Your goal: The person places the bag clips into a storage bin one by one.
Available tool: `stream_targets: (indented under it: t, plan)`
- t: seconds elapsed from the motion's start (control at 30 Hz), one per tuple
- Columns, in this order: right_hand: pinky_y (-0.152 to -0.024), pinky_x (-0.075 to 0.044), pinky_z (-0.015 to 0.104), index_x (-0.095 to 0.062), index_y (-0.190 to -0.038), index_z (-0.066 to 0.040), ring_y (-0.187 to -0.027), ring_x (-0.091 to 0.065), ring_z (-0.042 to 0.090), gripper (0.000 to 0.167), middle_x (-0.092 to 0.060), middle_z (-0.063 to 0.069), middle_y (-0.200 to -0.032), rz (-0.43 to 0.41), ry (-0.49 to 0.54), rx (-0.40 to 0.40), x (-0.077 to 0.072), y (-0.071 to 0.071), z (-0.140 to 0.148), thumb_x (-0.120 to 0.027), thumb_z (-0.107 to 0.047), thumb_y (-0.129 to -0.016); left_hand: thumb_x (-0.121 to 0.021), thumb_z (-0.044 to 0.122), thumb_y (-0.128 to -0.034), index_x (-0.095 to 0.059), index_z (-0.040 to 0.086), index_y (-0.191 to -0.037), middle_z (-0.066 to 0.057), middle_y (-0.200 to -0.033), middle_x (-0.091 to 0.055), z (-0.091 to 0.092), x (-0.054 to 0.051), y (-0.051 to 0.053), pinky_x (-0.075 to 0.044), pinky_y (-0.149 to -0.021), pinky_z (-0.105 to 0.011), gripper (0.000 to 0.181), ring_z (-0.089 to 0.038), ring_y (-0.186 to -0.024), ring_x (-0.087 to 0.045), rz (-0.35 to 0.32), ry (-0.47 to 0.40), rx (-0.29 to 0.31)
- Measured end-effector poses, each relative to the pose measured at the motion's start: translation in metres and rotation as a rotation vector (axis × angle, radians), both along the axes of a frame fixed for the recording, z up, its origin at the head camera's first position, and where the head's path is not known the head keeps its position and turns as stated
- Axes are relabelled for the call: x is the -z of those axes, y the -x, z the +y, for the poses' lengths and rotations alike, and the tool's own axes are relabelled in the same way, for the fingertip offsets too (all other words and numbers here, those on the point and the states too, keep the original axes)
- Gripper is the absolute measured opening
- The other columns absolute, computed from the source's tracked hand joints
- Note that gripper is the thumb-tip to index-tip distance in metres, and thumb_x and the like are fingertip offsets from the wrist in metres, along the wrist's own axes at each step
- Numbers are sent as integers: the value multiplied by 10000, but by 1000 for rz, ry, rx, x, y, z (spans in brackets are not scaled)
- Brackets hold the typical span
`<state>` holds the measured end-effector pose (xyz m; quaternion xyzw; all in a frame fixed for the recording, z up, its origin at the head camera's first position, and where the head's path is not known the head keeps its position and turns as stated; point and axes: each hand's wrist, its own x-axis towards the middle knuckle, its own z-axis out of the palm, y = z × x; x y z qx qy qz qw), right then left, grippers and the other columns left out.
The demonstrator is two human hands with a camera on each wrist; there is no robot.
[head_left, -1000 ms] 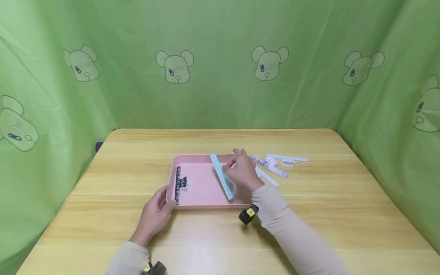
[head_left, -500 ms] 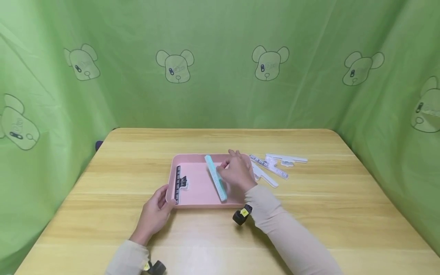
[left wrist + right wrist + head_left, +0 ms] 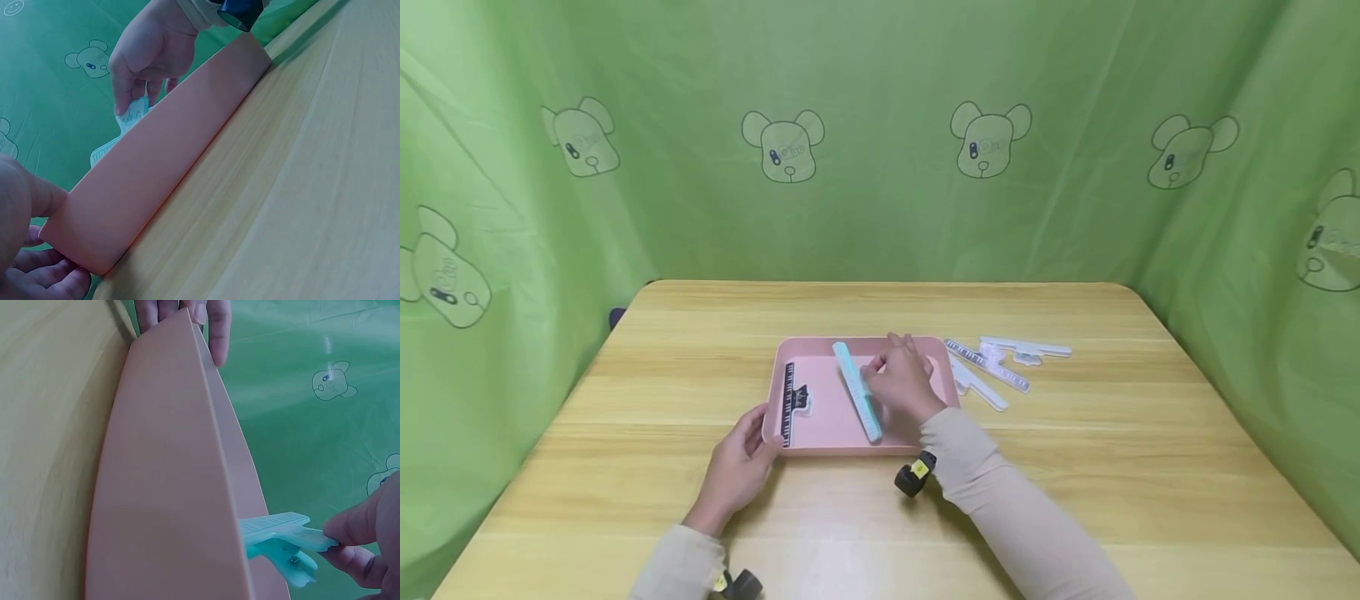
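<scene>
Our right hand [image 3: 904, 383] narrowly pinches the turquoise clip [image 3: 854, 390] by its handle; the clip slants over the pink tray [image 3: 826, 425], though we cannot tell whether it touches the bottom. Our left hand [image 3: 739, 468] grips the tray's near left corner, thumb at the rim. Inside, a black clip [image 3: 787, 403] lies along the left wall.

Left hand [image 3: 737, 468] in a curled grip; right hand [image 3: 904, 382] farther forward, in a fingertip pinch

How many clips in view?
5: black clip in the pink tray; teal clip in the right hand; on the table right of the tray, piano-print clip, near white clip, far white clip. Overlap may hide more.
</scene>
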<state>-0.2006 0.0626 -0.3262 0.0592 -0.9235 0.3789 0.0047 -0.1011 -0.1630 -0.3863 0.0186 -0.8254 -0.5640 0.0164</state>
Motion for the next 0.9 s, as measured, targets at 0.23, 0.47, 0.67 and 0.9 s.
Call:
stream_targets:
  t: [0.23, 0.47, 0.67, 0.9]
  plan:
    - [-1174, -14, 586, -618, -687, -119, -1460, -91, 370, 206, -310, 203, -1534, -2, 5, -1, 3, 0, -5, -670, -173, -878, -586, 79, -950, -339, -10, -1466, -247, -1492, -349, 0, 1, 1, -409, -1042, -300, 579, -362, -1333, -409, 2, 10, -3]
    - [-1173, -16, 586, -609, -696, -117, -1464, -72, 357, 227, -304, 208, -1534, -3, -6, -4, 7, -1, -9, -662, -198, -902, -583, 74, -950, -337, -13, -1466, -254, -1491, -348, 0, 0, -1, -407, -1044, -307, 578, -369, -1332, -407, 2, 20, -4]
    - [-1169, 15, 591, -610, -712, -117, -1464, -48, 364, 231, -279, 221, -1540, -12, -10, -10, 9, -2, -12, -644, -214, -919, -584, 79, -951, -342, -6, -1466, -241, -1495, -348, 0, 1, 1, -403, -1047, -292, 576, -352, -1337, -405, -2, 23, -16]
    - [-1165, 3, 601, -603, -679, -128, -1467, -42, 354, 261, -277, 201, -1546, -16, -36, -2, 11, -3, -17, -625, -220, -922, -586, 62, -947, -346, -25, -1458, -252, -1490, -350, 0, 1, 0, -401, -1045, -288, 571, -353, -1336, -404, 13, 9, -9]
